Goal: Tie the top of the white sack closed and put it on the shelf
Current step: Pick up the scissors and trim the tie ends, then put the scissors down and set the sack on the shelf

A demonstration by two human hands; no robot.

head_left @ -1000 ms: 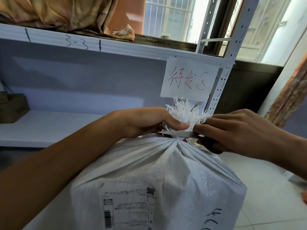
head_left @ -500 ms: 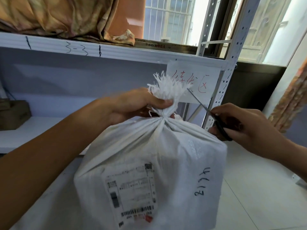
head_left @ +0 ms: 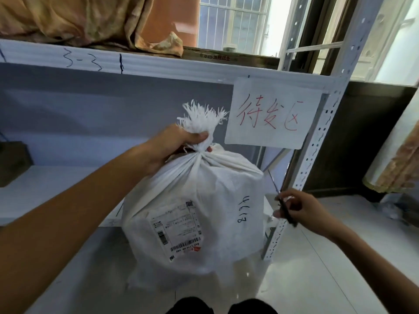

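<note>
A white woven sack (head_left: 217, 196) with a shipping label and handwritten numbers hangs in the air in front of the shelf unit. Its top is gathered into a tied neck with a frayed tuft above. My left hand (head_left: 172, 146) grips that neck and carries the sack. My right hand (head_left: 299, 209) is lower, to the right of the sack and apart from it, closed on a pair of scissors (head_left: 282, 200) with the blades pointing up. The white shelf board (head_left: 45, 191) lies behind and left of the sack.
A paper sign (head_left: 272, 114) with red writing hangs from the upper shelf (head_left: 158, 66), just right of the sack's tuft. A perforated white upright (head_left: 310, 159) stands to the right. Brown cloth lies on the upper shelf, and a dark box (head_left: 11, 164) sits at the left.
My left hand has lifted the sack by its tied neck toward the shelf. My right hand with the scissors has pulled away from the neck, down and to the right.
</note>
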